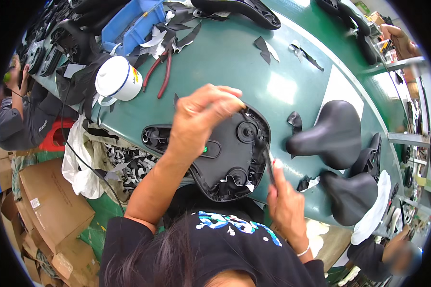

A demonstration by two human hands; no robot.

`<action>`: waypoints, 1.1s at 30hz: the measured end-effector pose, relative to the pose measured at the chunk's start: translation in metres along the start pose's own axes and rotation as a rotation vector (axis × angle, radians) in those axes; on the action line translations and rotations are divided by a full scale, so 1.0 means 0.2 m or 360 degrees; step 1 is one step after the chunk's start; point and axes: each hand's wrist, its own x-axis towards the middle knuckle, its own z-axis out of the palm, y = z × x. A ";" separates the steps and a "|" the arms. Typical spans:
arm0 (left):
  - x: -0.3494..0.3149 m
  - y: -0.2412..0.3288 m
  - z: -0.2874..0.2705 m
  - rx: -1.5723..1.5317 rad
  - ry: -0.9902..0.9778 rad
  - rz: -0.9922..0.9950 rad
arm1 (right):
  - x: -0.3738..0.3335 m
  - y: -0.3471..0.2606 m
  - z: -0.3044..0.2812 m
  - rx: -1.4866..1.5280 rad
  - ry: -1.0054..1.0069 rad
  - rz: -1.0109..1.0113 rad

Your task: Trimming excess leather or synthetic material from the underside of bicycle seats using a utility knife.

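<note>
A black bicycle saddle point(223, 148) lies upside down at the table's near edge, its underside with round mounts facing up. Over its far side reaches my left hand point(201, 112), closed, with the fingertips pinching the black cover edge point(244, 109) at the rim. My right hand point(286, 201) is to the right of the saddle, wrapped round a slim dark hand tool point(271, 171) whose tip meets the saddle's right rim. The exact kind of tool is unclear. Ragged cover material and a pale scrap point(249, 186) show along the rim.
Red-handled pincers point(164, 76) and a white lidded enamel mug point(119, 79) stand on the green table left of a blue bin point(134, 28) and scraps. Finished-looking saddles point(337, 134) rest at right. Cardboard boxes point(55, 205) and a scrap sack point(84, 165) are below left; people sit nearby.
</note>
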 end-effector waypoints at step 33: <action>0.12 0.23 -0.33 -0.0811 -0.0525 0.0151 | 0.15 -0.07 -0.23 -0.0709 -0.0107 -0.0391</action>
